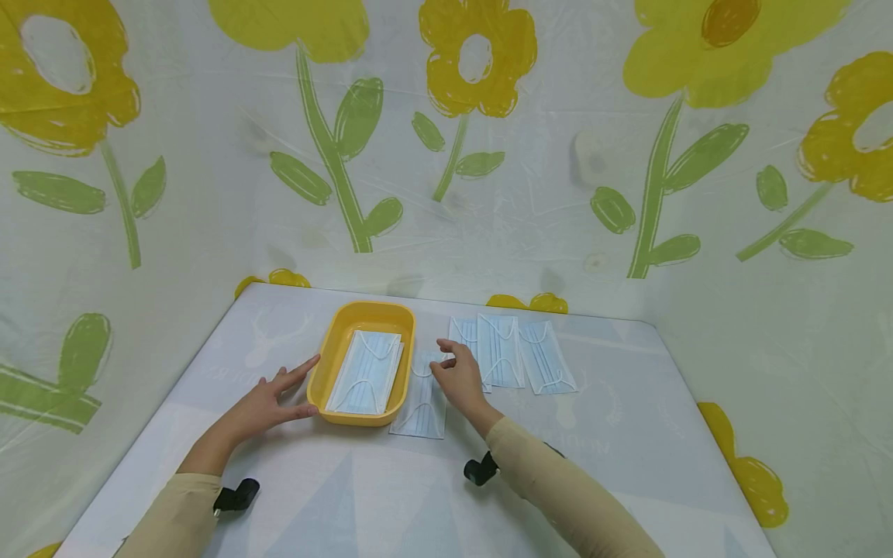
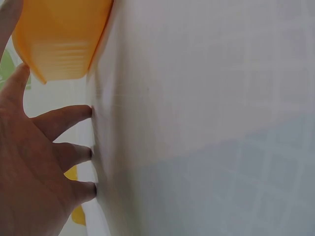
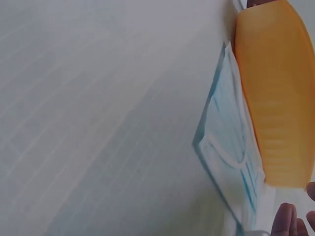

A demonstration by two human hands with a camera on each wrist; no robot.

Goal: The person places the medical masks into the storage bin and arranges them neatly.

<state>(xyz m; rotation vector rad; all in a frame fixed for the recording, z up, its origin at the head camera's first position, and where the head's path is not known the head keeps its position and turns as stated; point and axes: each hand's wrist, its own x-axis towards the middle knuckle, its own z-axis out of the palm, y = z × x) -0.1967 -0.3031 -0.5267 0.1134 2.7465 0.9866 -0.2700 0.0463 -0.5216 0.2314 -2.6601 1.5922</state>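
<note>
My left hand (image 1: pixel 268 399) has its fingers spread at the left side of a yellow tray (image 1: pixel 315 380), with index finger and thumb at the rim. In the left wrist view, other fingertips (image 2: pixel 84 153) rest on the table. Stacked blue pleated face masks (image 1: pixel 364 376) lie inside the tray, white ear loops on top. Another face mask (image 1: pixel 422 411) lies along the tray's right side, also seen in the right wrist view as a mask (image 3: pixel 229 123) against the tray wall. Over its right edge hovers my right hand (image 1: pixel 462 384), fingers loosely bent, thumb and index apart, nothing visible between them.
To the right, three face masks lie side by side: a partly covered mask (image 1: pixel 462 332), a middle mask (image 1: pixel 500 353) and a right-hand mask (image 1: pixel 547 358). A pale patterned cloth covers the table (image 1: pixel 600 449). Flower-printed curtains (image 1: pixel 530 225) surround its back and sides.
</note>
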